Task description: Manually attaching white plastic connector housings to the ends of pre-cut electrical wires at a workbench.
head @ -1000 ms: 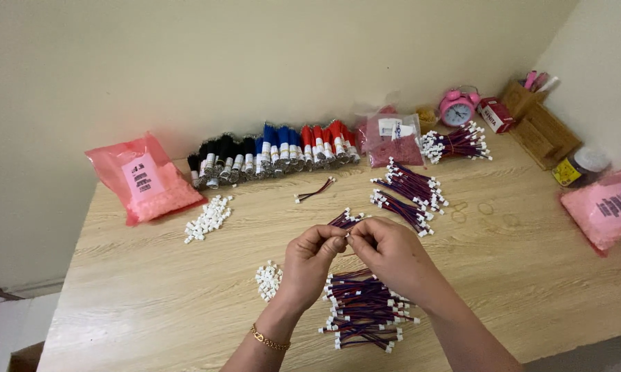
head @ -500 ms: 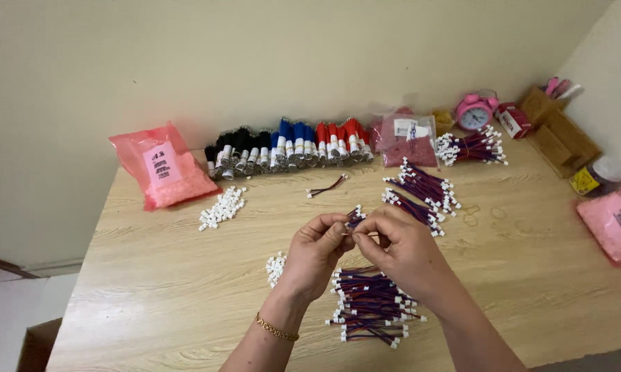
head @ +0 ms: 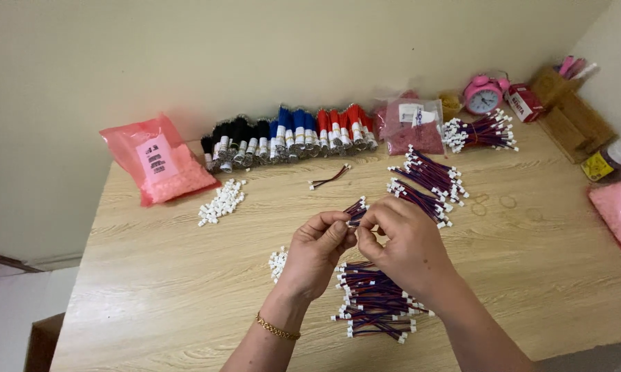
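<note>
Both my left hand [head: 319,242] and right hand [head: 400,238] are pinching one small wire lead [head: 357,208] above the counter [head: 152,289], with a decent finished pile [head: 374,303] underneath and loose white connectors [head: 221,202] still left.

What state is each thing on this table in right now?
Left hand: pinching a small wire lead.
Right hand: pinching the same lead.
Wire lead: held above the table between both hands.
Wire pile: loose heap under the hands.
White plugs: scattered loose.
Pink bag: lying flat, sealed or not unclear.
Single lead: lying alone.
Pink clock: standing upright.
</note>
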